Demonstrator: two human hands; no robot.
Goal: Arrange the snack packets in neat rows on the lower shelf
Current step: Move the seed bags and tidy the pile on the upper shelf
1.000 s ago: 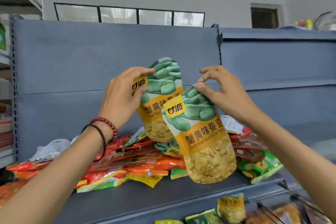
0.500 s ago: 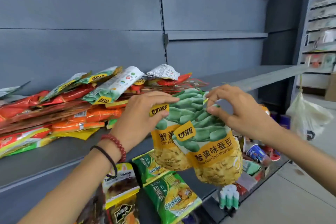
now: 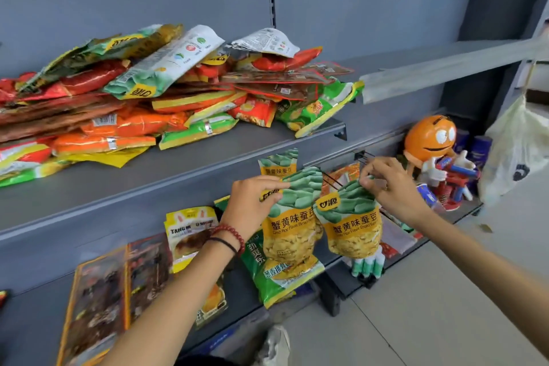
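Two matching glossy film pouches, green at the top and yellow below, hang in front of the grey metal lower shelf [image 3: 236,301], toward its right end and above the green packets lying there.

- **Left hand:** the left hand [image 3: 255,202] grips the left pouch [image 3: 292,229] at its upper left corner, with thumb and fingers curled round the top.
- **Right hand:** the right hand [image 3: 392,187] pinches the top seal of the right pouch [image 3: 352,226] between its fingertips.

Handling, as judged: the pouches are light, with soft walls and slippery film, and the contents look brittle enough to crush. Take hold at the flat top seal, not the filled belly. Set each pouch down gently, squared to the shelf's front edge.
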